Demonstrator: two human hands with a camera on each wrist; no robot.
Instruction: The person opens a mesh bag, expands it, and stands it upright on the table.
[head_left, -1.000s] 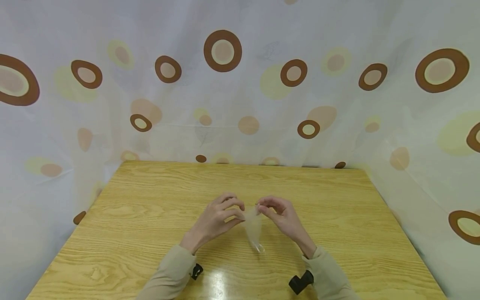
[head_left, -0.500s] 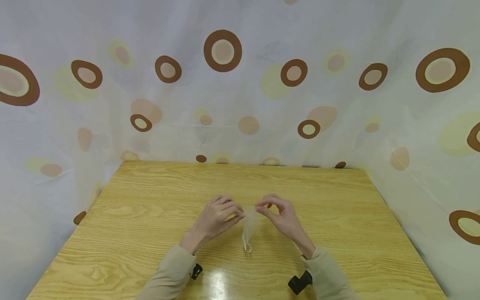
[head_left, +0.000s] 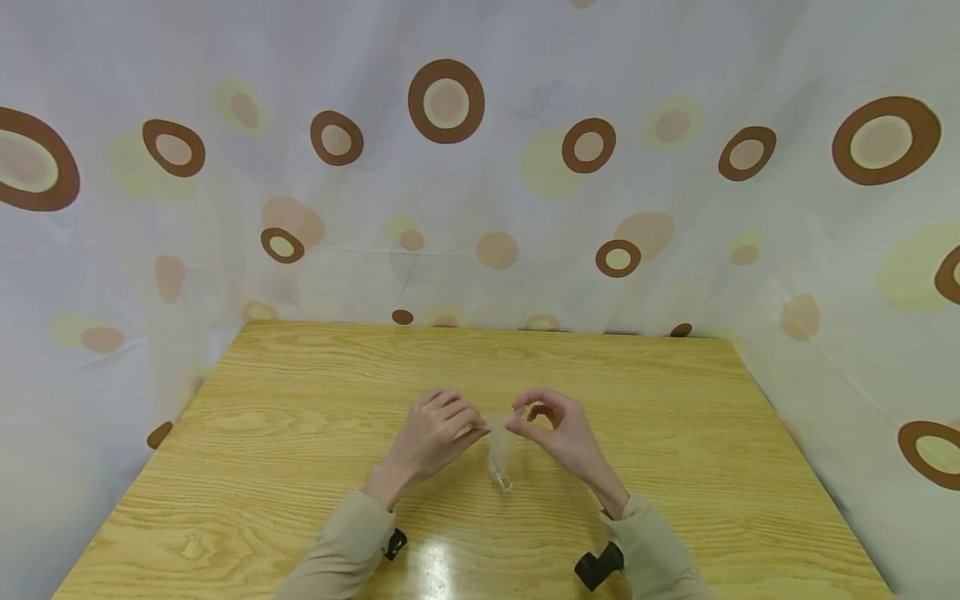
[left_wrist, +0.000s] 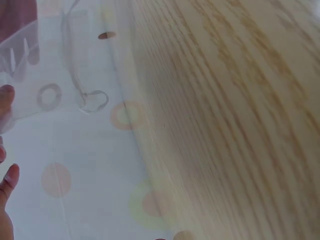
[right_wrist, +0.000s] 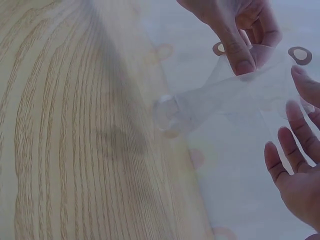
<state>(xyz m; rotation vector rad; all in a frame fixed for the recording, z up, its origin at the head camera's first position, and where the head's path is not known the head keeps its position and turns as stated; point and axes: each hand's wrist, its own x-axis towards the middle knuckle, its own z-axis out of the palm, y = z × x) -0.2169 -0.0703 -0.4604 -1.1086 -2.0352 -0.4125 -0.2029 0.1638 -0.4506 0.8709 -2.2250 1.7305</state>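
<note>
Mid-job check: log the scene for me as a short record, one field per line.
Item: clear plastic film, hanging from the hands
Left hand: pinching the film's edge
Right hand: at the opposite edge; grip unclear
Surface: wood-grain table, below the film
Backdrop: pale sheet with brown rings

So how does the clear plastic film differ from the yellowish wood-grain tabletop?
The clear plastic film is small and see-through; the yellowish wood-grain tabletop is broad and opaque. The film droops, wrinkled, between the left hand and right hand; the tabletop lies flat. Both show glossy highlights.
</note>
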